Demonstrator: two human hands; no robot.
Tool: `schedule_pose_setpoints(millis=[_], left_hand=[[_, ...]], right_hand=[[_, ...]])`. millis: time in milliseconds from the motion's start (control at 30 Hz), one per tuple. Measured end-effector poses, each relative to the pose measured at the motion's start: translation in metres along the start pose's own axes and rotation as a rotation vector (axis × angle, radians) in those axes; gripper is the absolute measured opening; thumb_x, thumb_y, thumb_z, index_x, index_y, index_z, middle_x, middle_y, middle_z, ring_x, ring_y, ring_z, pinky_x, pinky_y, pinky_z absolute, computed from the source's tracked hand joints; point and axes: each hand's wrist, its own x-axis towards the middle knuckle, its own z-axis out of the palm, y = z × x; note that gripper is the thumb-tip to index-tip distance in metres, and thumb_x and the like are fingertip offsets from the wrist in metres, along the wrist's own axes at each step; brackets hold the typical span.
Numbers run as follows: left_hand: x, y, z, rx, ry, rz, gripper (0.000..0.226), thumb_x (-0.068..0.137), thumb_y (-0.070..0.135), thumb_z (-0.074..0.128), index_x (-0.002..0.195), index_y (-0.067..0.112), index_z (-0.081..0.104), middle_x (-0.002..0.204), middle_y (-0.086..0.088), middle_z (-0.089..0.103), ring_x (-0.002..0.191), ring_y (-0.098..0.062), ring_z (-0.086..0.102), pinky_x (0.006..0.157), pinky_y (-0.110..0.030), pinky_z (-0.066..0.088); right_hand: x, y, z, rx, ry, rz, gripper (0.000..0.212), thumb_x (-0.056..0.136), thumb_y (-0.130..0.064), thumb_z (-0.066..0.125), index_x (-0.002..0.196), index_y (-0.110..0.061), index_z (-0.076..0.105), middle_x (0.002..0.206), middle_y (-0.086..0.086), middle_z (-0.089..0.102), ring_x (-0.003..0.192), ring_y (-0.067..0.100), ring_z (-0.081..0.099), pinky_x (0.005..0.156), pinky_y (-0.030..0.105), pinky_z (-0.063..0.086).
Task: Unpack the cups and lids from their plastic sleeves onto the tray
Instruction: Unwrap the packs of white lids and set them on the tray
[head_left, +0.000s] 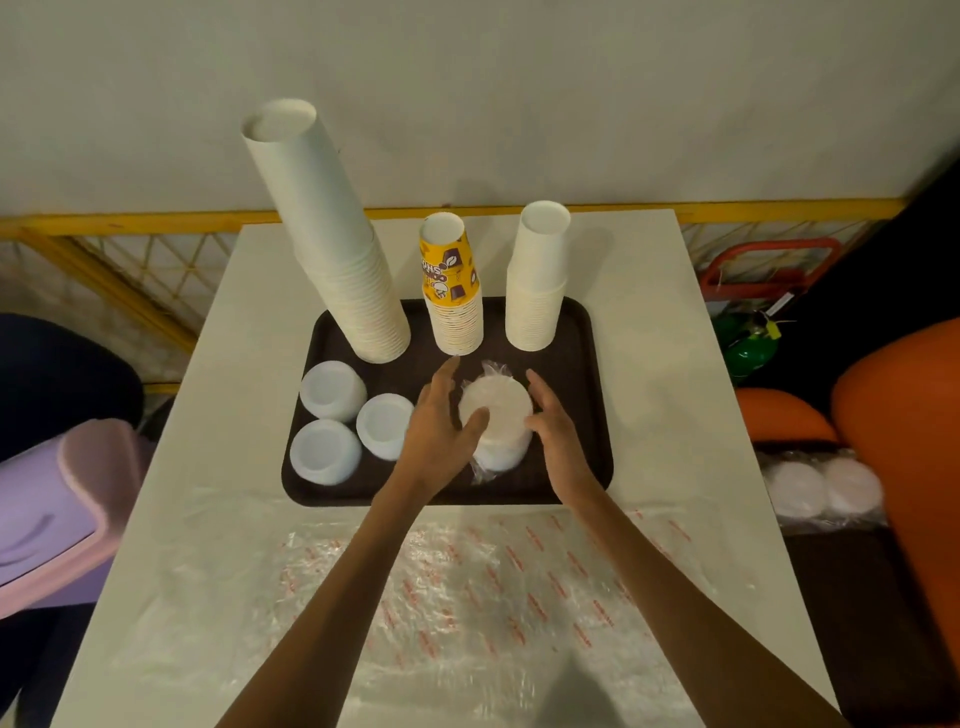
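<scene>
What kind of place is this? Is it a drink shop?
Probably a small café or drinks stall getting set up, though I can't be sure. A tall stack of white paper cups, yellow cups with coffee-bean pictures and piles of lids stand on a serving tray.

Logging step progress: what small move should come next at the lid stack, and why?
Probably peel the plastic sleeve off the lid stack: film shows around it on the tray, and the left hand and right hand flank it.
</scene>
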Motion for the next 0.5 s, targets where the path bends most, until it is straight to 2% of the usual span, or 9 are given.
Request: schedule_pose_setpoints(millis=[67, 167, 267, 333, 400, 433, 500], left_hand=[[0.002, 0.006, -0.010, 0.014, 0.014, 0.067, 0.067, 0.088, 0.011, 0.063, 0.146, 0.018, 0.030, 0.147, -0.008, 0.039, 0.131, -0.024, 0.042, 0.101, -0.031, 0.042], [0.006, 0.020, -0.018, 0.088, -0.037, 0.171, 0.066, 0.084, 0.005, 0.065, 0.142, 0.020, 0.037, 0.145, -0.005, 0.040, 0.127, -0.021, 0.045, 0.092, -0.020, 0.040], [0.014, 0.034, -0.018, 0.264, -0.190, 0.207, 0.065, 0.084, 0.007, 0.067, 0.141, 0.024, 0.040, 0.144, 0.001, 0.041, 0.127, -0.020, 0.045, 0.097, -0.023, 0.041], [0.019, 0.042, -0.016, 0.429, -0.292, 0.201, 0.060, 0.086, 0.011, 0.066, 0.140, 0.025, 0.043, 0.141, 0.002, 0.045, 0.127, -0.020, 0.046, 0.099, -0.026, 0.042], [0.023, 0.049, -0.014, 0.525, -0.314, 0.173, 0.046, 0.090, 0.012, 0.062, 0.134, 0.022, 0.051, 0.132, 0.000, 0.055, 0.118, -0.020, 0.053, 0.091, -0.023, 0.044], [0.025, 0.053, -0.013, 0.535, -0.287, 0.161, 0.036, 0.091, 0.011, 0.060, 0.127, 0.018, 0.057, 0.124, -0.002, 0.060, 0.109, -0.019, 0.058, 0.084, -0.019, 0.044], [0.027, 0.061, -0.014, 0.501, -0.179, 0.165, 0.017, 0.092, 0.010, 0.059, 0.107, 0.011, 0.066, 0.107, -0.005, 0.067, 0.090, -0.015, 0.060, 0.074, -0.017, 0.040]], right_hand=[[-0.007, -0.003, -0.003, -0.095, -0.044, -0.072, 0.072, 0.089, -0.012, 0.062, 0.148, -0.028, 0.023, 0.151, -0.003, 0.031, 0.132, 0.008, 0.029, 0.109, 0.030, 0.027], [-0.012, -0.006, 0.000, -0.227, -0.080, -0.164, 0.096, 0.074, -0.036, 0.077, 0.148, -0.027, 0.018, 0.147, -0.004, 0.035, 0.126, 0.002, 0.030, 0.103, 0.021, 0.029], [-0.007, -0.007, 0.012, -0.307, -0.045, -0.202, 0.101, 0.064, -0.062, 0.069, 0.146, -0.020, 0.027, 0.142, -0.005, 0.042, 0.123, -0.002, 0.033, 0.098, 0.009, 0.027], [-0.002, -0.009, 0.021, -0.301, -0.004, -0.141, 0.100, 0.064, -0.073, 0.064, 0.141, -0.017, 0.035, 0.136, -0.006, 0.046, 0.122, 0.001, 0.038, 0.105, 0.013, 0.029], [0.002, -0.008, 0.026, -0.266, 0.015, -0.066, 0.100, 0.063, -0.072, 0.067, 0.140, -0.014, 0.037, 0.138, 0.002, 0.047, 0.126, 0.014, 0.043, 0.110, 0.025, 0.031], [0.003, -0.005, 0.027, -0.259, 0.021, -0.066, 0.102, 0.062, -0.071, 0.069, 0.140, -0.014, 0.036, 0.140, 0.003, 0.046, 0.128, 0.017, 0.043, 0.107, 0.024, 0.030], [0.001, 0.000, 0.022, -0.331, 0.010, -0.116, 0.091, 0.069, -0.054, 0.076, 0.142, -0.021, 0.033, 0.143, -0.002, 0.043, 0.129, 0.014, 0.041, 0.100, 0.017, 0.026]])
